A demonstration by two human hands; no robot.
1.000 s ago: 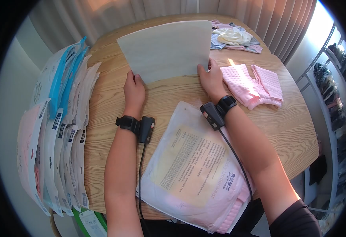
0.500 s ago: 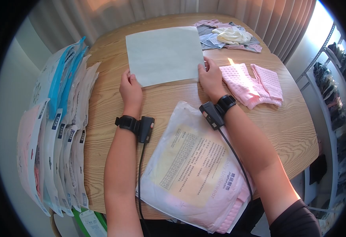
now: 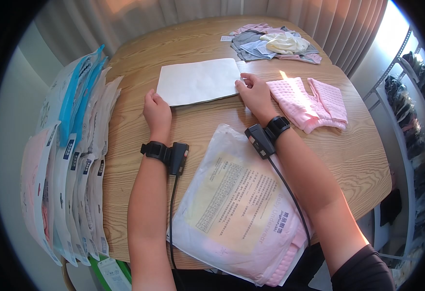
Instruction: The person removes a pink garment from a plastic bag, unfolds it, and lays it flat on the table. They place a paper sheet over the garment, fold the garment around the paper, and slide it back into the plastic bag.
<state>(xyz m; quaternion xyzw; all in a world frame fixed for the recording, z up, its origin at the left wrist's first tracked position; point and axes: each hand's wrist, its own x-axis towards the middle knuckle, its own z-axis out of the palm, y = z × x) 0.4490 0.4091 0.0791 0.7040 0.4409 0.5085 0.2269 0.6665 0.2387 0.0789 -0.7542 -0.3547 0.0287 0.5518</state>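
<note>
A white sheet (image 3: 199, 81) is held by its two sides above the wooden table, its near edge showing a thin dark line. My left hand (image 3: 157, 110) pinches its near left corner. At the right edge, my right hand (image 3: 254, 96) has its thumb and fingers closed on the sheet. Nearer to me lies a translucent printed bag (image 3: 236, 203) with pink fabric inside, partly under my right wrist. To the right of my right hand rests a folded pink dotted garment (image 3: 309, 104).
A pile of grey, cream and pink clothes (image 3: 275, 44) lies at the table's far side. Packaged garments (image 3: 76, 160) stand stacked along the left edge. Beyond the right side is a metal shelf (image 3: 392, 116) with dark bundles. Cables run from both wrist devices.
The sheet has tilted flatter and its far edge has dropped towards me, uncovering more of the clothes pile. My hands have shifted slightly, still at its sides.
</note>
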